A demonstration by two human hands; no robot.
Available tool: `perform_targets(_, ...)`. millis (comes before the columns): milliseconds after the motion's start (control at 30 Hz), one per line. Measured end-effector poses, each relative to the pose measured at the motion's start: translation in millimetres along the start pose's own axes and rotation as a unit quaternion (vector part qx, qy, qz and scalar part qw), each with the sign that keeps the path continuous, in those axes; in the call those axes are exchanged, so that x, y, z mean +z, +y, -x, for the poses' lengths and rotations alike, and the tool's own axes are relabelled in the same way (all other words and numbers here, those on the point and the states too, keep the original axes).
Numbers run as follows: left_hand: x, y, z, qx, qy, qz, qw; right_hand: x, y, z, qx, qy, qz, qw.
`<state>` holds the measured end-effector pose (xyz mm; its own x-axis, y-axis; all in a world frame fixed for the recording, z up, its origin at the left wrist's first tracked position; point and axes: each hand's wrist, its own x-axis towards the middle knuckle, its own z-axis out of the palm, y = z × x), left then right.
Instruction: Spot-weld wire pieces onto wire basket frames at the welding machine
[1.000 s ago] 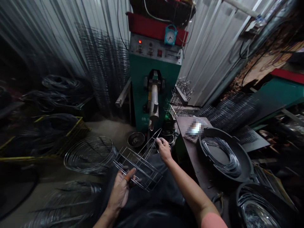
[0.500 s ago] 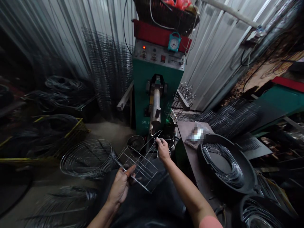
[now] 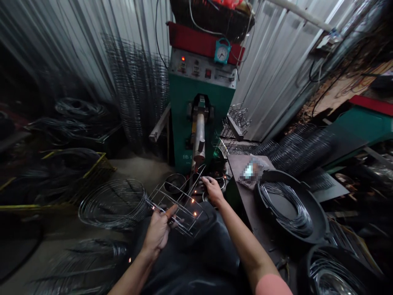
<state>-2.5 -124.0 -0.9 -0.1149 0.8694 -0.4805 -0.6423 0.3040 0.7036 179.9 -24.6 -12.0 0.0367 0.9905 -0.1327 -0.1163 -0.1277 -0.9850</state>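
Note:
My left hand (image 3: 158, 231) is closed around the near left edge of a wire rack (image 3: 175, 200), a flat grid of thin metal rods, with the thumb on top. At the rack's far right end, my right hand (image 3: 211, 189) pinches thin wire close under the spot-welding machine's electrode arm (image 3: 199, 137). Its fingertips partly hide the wire there. Small orange sparks (image 3: 194, 200) fly over and around the rack. The green spot-welding machine (image 3: 202, 90) stands straight ahead, its red lamp lit.
Wire rings (image 3: 113, 203) lie to the left, near a yellow crate (image 3: 92, 168). Tall stacked wire racks (image 3: 135, 82) lean on the metal wall. A round black tub (image 3: 322, 223) with wire hoops (image 3: 288, 209) sits on the right bench (image 3: 238, 164). A small bowl (image 3: 175, 183) is below the machine.
Sparks have appeared around the rack and the electrode. The rack's near edge has risen a little, and both hands keep their hold. The view has shifted slightly.

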Motion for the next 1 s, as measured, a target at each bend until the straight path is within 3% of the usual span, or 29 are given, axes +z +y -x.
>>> perform_targets(200, -2, -13, -2, 0.017, -0.011, 0.019, 1.0, -35, 14, 70, 0.014, -0.162, 0.12, 0.979)
perform_targets(300, -1, -19, -3, 0.032, -0.012, 0.013, 0.999, -35, 25, 85, 0.003, -0.144, 0.109, 0.984)
perform_targets(467, 7, -20, 0, 0.065, 0.01, 0.006, 0.998, -24, 34, 79, -0.027, -0.089, 0.099, 0.991)
perform_targets(733, 4, -7, 2, 0.045, 0.035, 0.006, 0.998, -12, 26, 79, -0.04, -0.092, 0.097, 0.99)
perform_targets(1000, 2, -2, -5, 0.031, 0.006, 0.005, 0.999, -7, 27, 82, -0.031, -0.116, 0.071, 0.99)
